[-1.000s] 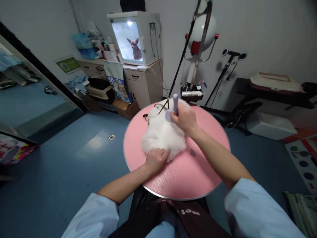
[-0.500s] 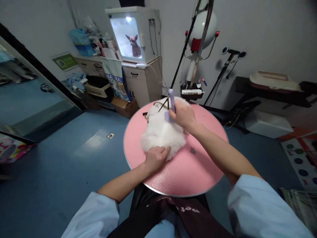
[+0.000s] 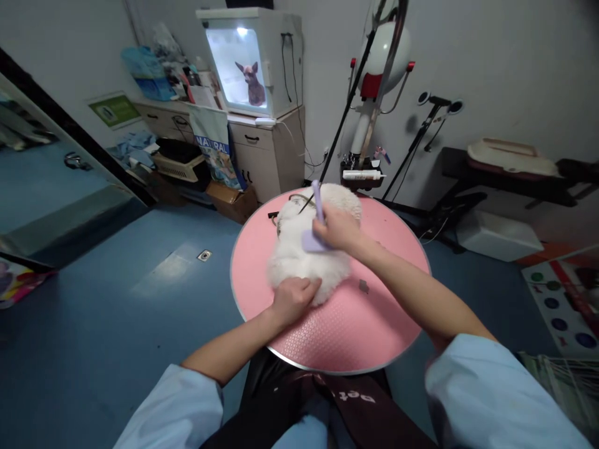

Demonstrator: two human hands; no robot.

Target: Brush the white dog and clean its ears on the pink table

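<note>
A fluffy white animal [image 3: 299,265] lies on the round pink grooming table [image 3: 322,346]. My right hand [image 3: 340,229] is closed around the handle of a purple slicker brush [image 3: 316,242], whose head rests on the fur of the animal's back. At the near end of the animal, my left hand [image 3: 294,297] is closed on a pinch of fur. A dark loop lead [image 3: 299,198] reaches the animal's far end from above. Its face is hidden from here.
A grey tuft [image 3: 364,286] lies on the tabletop, right of the animal. Behind the table stand a white dryer [image 3: 381,50] on a pole and a tray holding a white tube [image 3: 361,175]. A lit cabinet [image 3: 285,75] with a small dog [image 3: 253,84] inside is at the back left.
My right hand has drawn the brush down the animal's back toward me, and the handle now tilts more. My left hand keeps its hold on the fur.
</note>
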